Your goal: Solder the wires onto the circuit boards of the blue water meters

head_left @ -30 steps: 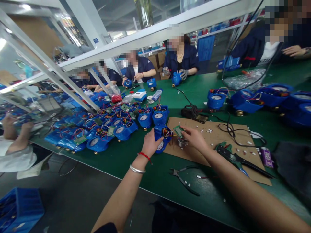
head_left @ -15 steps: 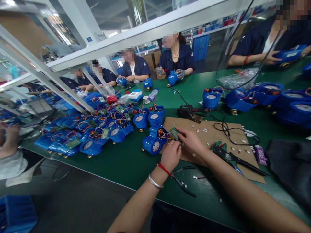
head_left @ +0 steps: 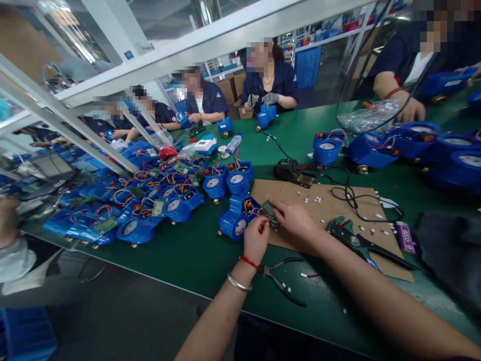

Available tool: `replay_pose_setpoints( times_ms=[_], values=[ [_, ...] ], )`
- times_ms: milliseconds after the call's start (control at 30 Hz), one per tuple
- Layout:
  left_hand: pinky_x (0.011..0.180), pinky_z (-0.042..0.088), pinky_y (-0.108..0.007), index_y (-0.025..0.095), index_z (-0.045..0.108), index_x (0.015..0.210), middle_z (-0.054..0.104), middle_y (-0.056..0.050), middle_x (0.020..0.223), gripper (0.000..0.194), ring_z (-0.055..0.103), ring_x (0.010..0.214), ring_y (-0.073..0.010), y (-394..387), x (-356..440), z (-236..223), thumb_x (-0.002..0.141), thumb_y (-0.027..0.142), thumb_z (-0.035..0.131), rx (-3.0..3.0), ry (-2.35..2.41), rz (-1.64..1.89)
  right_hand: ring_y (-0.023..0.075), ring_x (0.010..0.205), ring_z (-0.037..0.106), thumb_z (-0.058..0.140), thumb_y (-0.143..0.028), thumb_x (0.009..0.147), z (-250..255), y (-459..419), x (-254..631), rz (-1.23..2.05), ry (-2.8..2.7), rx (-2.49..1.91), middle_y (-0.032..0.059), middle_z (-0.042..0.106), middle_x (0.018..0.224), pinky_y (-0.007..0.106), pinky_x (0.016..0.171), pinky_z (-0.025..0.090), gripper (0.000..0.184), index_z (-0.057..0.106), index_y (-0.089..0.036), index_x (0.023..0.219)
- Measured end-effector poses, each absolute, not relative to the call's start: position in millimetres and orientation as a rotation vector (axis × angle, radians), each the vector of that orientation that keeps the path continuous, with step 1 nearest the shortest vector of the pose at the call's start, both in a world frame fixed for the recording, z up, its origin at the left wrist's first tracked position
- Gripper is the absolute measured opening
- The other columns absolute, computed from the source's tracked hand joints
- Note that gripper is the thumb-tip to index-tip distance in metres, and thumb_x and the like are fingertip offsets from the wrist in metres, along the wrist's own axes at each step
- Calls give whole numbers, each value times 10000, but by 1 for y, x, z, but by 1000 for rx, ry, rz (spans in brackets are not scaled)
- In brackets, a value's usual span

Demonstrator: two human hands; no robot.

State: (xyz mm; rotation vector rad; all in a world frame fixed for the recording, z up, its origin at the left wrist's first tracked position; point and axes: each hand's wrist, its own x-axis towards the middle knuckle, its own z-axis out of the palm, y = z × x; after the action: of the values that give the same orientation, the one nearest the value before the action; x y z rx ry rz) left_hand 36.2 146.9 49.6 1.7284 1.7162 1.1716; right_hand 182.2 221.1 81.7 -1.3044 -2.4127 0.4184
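Observation:
A blue meter (head_left: 237, 219) lies at the left edge of a cardboard sheet (head_left: 330, 210), with coloured wires running to a small green circuit board (head_left: 268, 207). My right hand (head_left: 296, 220) pinches that board from the right. My left hand (head_left: 257, 237), with a red string and a silver bangle on its wrist, is closed just below the board, fingertips at the wires beside the meter. What its fingers grip is hidden.
Pliers (head_left: 282, 281) lie on the green table (head_left: 195, 255) near my left wrist. Green-handled cutters (head_left: 356, 243) and white bits sit on the cardboard. Many blue meters (head_left: 165, 200) are heaped to the left. A black tool (head_left: 291, 171) with cable lies beyond. Other people sit opposite.
My left hand let go of the blue meter, which now lies on the table, and moved right to the wires. My right hand stayed on the circuit board.

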Motion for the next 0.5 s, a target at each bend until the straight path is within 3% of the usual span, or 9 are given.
replay_pose_setpoints(
  times_ms=[200, 500],
  values=[
    [700, 450, -270, 168, 599, 846, 580, -32, 816, 114, 540, 767, -146, 148, 38, 50, 864, 152, 487, 1788, 1773, 1229, 229, 881, 643, 366, -342, 946, 85, 218, 184, 313, -2462, -1338, 106, 693, 951, 334, 784, 458, 383, 576, -236, 1248],
    [930, 471, -362, 182, 610, 1011, 526, -105, 1206, 207, 542, 1090, -196, 143, 38, 51, 904, 140, 437, 2054, 1798, 1228, 202, 875, 662, 334, -399, 965, 72, 218, 188, 400, -2443, -1331, 52, 690, 1024, 296, 740, 485, 394, 507, -290, 1302]
  ],
)
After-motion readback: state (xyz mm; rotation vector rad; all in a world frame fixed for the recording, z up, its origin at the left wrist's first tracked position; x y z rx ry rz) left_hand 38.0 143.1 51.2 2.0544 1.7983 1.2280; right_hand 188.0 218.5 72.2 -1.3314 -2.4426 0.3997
